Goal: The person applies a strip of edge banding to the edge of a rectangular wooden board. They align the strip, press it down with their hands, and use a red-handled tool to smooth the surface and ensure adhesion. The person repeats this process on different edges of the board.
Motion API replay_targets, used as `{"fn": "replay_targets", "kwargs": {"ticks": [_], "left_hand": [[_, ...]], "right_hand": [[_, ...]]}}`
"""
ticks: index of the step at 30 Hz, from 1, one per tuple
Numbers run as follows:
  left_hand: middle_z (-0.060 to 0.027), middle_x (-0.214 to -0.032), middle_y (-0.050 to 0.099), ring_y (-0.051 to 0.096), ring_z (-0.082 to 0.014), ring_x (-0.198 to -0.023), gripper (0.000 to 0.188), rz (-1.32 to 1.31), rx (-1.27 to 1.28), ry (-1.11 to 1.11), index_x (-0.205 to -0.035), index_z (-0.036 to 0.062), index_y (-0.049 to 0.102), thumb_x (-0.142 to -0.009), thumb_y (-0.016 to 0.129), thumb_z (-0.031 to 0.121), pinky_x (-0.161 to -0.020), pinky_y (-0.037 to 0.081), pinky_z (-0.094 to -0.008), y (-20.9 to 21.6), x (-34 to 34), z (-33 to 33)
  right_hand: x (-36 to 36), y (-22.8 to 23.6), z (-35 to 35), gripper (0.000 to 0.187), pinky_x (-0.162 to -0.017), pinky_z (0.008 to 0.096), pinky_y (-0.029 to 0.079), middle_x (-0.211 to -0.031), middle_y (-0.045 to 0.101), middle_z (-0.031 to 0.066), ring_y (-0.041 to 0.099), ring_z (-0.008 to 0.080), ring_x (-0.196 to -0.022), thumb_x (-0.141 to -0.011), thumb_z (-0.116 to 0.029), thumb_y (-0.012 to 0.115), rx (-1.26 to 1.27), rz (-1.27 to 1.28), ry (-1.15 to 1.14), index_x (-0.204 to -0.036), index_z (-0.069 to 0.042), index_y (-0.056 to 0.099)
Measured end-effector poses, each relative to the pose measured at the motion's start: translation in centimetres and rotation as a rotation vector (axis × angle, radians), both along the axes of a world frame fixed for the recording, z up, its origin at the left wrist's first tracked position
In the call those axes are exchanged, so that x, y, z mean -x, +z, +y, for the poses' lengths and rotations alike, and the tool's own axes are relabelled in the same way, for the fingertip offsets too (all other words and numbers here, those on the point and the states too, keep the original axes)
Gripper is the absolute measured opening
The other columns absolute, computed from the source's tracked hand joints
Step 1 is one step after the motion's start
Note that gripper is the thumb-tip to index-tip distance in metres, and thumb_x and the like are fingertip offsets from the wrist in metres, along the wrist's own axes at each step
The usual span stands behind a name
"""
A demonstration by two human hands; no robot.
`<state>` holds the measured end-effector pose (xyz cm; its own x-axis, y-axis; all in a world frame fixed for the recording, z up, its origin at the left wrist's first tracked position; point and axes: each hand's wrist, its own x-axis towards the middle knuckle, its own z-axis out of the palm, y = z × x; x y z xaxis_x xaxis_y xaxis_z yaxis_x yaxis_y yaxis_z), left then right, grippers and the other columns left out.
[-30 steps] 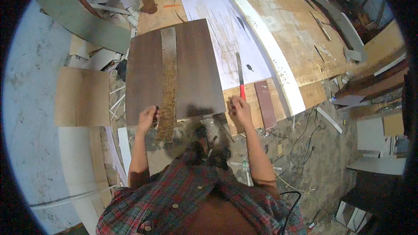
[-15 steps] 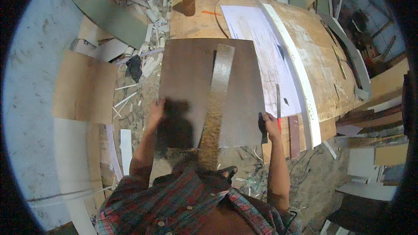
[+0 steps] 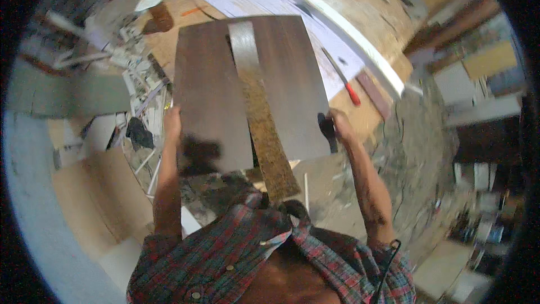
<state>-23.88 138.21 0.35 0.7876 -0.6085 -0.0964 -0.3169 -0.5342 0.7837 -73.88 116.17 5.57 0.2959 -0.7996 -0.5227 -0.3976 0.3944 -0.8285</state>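
A dark brown wood-grain board [image 3: 208, 79] is held up in front of me by its two side edges. My left hand [image 3: 174, 121] grips the left edge, and my right hand [image 3: 339, 124] has its fingers closed round the right edge. Across the board's face lies a long strip [image 3: 261, 112], grey and shiny at the far end, rough and brown at the near end, which sticks out past the board toward my shirt. Dark shadows fall on the board beside each hand. The fingers behind the board are hidden.
Beyond the board stands a wooden worktable [image 3: 360, 0] with a white sheet [image 3: 343, 59], a long white strip [image 3: 337, 22] and a red-handled tool [image 3: 352, 94]. A brown jar [image 3: 161, 17] stands at its far left. Scraps [image 3: 143, 79] litter the floor at left; a tan panel [image 3: 101, 197] leans there.
My view has turned to the right, so the surroundings slide left and tilt. Both hands still hold the board, which now sits tilted and further left in view with the strip on it.
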Motion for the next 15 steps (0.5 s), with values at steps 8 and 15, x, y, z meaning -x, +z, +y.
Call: {"fn": "replay_targets", "kwargs": {"ticks": [8, 15], "left_hand": [[-0.0157, -0.118, 0.061, 0.057, -0.0251, -0.106, 0.050, 0.496, 0.069, -0.369, -0.120, -0.0058, 0.059, -0.093, 0.048, 0.035, -0.094, 0.043, -0.0395, 0.4, -6.8, -8.6], [-0.0150, -0.113, 0.059, 0.056, -0.0247, -0.102, 0.048, 0.560, 0.137, -0.439, -0.115, -0.0066, 0.059, -0.092, 0.049, 0.034, -0.091, 0.043, -0.0380, -6.7, -10.7, -10.4]], "right_hand": [[0.0, -6.3, 10.7, 0.027, -0.069, 0.0385, 0.043, -0.086, 0.057, 0.0104, 0.049, 0.0203, -0.079, -0.086, -0.027, 0.050, -0.019, -0.114, -0.293, -0.084, -0.001, 0.058], [-1.4, -4.5, 15.3, 0.041, -0.078, 0.0437, 0.046, -0.099, 0.067, 0.0219, 0.062, 0.0314, -0.091, -0.084, -0.033, 0.052, 0.090, 0.176, -0.342, -0.094, 0.005, 0.065]]}}
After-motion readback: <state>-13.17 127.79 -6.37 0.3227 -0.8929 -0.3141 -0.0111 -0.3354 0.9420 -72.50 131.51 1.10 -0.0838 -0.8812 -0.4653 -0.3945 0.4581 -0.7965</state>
